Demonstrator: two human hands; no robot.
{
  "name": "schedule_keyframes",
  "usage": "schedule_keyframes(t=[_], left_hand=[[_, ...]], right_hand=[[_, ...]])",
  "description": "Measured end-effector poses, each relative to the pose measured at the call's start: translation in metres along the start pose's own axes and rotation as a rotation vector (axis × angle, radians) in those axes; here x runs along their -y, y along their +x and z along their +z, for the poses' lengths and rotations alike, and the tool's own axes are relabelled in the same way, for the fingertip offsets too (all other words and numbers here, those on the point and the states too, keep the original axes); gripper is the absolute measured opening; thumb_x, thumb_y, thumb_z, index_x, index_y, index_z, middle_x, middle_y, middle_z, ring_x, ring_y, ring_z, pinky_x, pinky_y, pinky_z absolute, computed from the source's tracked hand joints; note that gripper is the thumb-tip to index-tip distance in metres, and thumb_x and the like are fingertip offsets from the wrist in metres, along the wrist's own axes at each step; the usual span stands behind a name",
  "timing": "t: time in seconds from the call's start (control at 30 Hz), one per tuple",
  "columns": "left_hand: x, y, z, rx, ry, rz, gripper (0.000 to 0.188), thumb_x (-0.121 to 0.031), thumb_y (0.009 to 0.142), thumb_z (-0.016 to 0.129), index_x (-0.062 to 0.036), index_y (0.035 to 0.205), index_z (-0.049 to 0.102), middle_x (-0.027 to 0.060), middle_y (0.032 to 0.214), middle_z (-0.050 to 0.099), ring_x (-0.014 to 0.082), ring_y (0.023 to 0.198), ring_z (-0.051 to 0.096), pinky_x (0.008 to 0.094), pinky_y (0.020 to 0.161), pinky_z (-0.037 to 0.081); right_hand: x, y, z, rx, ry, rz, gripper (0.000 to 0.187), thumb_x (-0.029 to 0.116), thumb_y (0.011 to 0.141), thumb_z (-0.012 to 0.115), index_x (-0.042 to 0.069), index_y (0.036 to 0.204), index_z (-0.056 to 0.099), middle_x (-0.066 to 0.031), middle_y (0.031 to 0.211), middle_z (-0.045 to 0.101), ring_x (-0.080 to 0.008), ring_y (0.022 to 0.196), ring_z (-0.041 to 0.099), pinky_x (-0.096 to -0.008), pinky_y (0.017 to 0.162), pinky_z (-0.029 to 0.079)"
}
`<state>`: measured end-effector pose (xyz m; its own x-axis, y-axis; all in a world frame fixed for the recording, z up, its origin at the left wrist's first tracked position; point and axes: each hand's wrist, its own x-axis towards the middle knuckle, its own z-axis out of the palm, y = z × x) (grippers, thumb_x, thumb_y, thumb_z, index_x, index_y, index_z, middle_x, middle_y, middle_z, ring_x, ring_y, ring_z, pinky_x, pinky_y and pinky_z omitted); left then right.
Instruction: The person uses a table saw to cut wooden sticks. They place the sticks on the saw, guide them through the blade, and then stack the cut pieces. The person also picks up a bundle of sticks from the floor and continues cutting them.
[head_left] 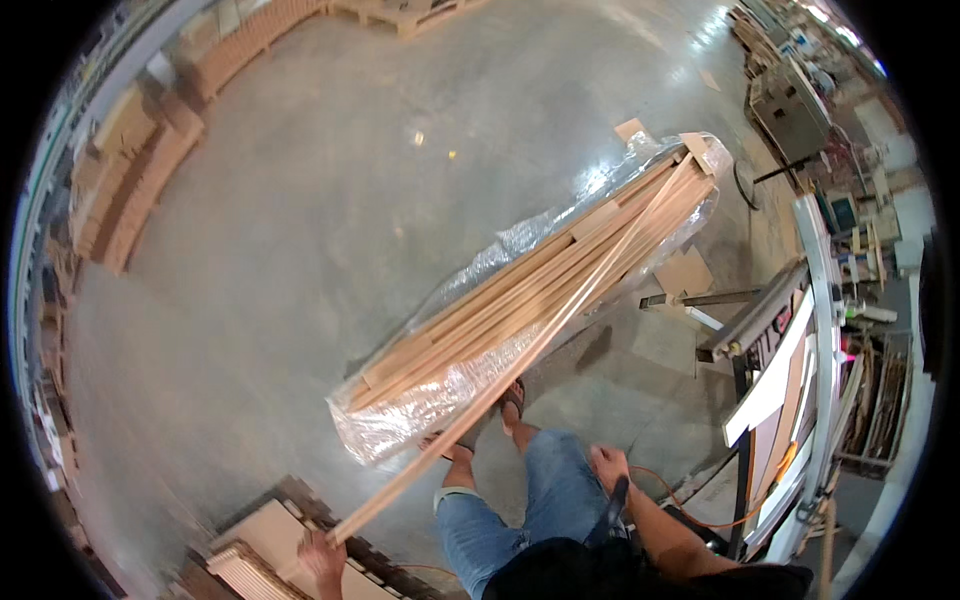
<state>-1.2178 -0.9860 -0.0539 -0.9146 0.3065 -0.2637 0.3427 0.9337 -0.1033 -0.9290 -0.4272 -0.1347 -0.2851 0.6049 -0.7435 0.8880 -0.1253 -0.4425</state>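
My left hand (322, 558) is closed round the near end of a long, thin wooden strip (480, 402). The strip slants up and away, and its far end lies over a bundle of similar wooden strips (500, 320) on the floor. Clear plastic wrap (385, 425) lies under and around that bundle, opened along the top. Beside my right thigh, my right hand (609, 468) has its fingers curled; what is in them, if anything, is hidden. A dark strap (614, 502) shows at that wrist.
At lower left, a pallet (290, 490) carries flat boards (280, 540). Cardboard pieces (685, 272) lie right of the bundle. A metal-framed rack with panels (770, 400) stands close on my right, an orange cord (690, 510) near it. Stacked boxes (130, 170) line the far left.
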Motion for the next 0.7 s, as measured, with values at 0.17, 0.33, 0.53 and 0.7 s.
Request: schedule_keyframes(t=[0.17, 0.33, 0.53, 0.7], left_hand=[[0.034, -0.110, -0.127, -0.074, -0.015, 0.074, 0.041, -0.039, 0.074, 0.079, -0.0055, 0.096, 0.072, 0.0177, 0.093, 0.069, 0.0383, 0.088, 0.066, 0.0543, 0.078, 0.053], [0.082, -0.182, -0.174, -0.100, 0.038, -0.012, 0.036, -0.036, 0.076, 0.076, -0.0053, 0.095, 0.072, 0.0167, 0.084, 0.066, 0.0388, 0.084, 0.064, 0.0552, 0.074, 0.052], [0.166, -0.243, -0.129, -0.457, 0.109, -0.117, 0.035, -0.033, 0.078, 0.075, -0.0034, 0.095, 0.072, 0.0154, 0.069, 0.060, 0.0385, 0.071, 0.060, 0.0523, 0.065, 0.049], [0.220, -0.256, -0.086, -0.648, 0.208, -0.260, 0.050, -0.045, 0.078, 0.076, -0.0014, 0.101, 0.069, 0.0156, 0.076, 0.060, 0.0362, 0.075, 0.061, 0.0491, 0.066, 0.050]], right_hand=[[0.192, 0.019, 0.017, -0.029, 0.802, 0.047, 0.058, 0.056, 0.101, 0.055, 0.001, 0.121, 0.059, -0.0072, 0.091, 0.064, -0.0218, 0.085, 0.063, -0.0408, 0.074, 0.056], [0.247, 0.039, 0.022, 0.034, 1.315, 0.225, 0.061, 0.052, 0.096, 0.064, -0.001, 0.126, 0.056, -0.0153, 0.103, 0.065, -0.0287, 0.086, 0.066, -0.0430, 0.066, 0.056], [0.239, 0.007, 0.097, 0.167, 1.139, 0.256, 0.046, 0.026, 0.095, 0.067, 0.002, 0.130, 0.051, -0.0165, 0.109, 0.061, -0.0363, 0.088, 0.063, -0.0538, 0.076, 0.053], [0.247, -0.066, 0.125, 0.197, 0.936, 0.267, 0.030, 0.024, 0.096, 0.063, 0.006, 0.119, 0.056, -0.0126, 0.096, 0.061, -0.0305, 0.080, 0.063, -0.0494, 0.066, 0.056]])
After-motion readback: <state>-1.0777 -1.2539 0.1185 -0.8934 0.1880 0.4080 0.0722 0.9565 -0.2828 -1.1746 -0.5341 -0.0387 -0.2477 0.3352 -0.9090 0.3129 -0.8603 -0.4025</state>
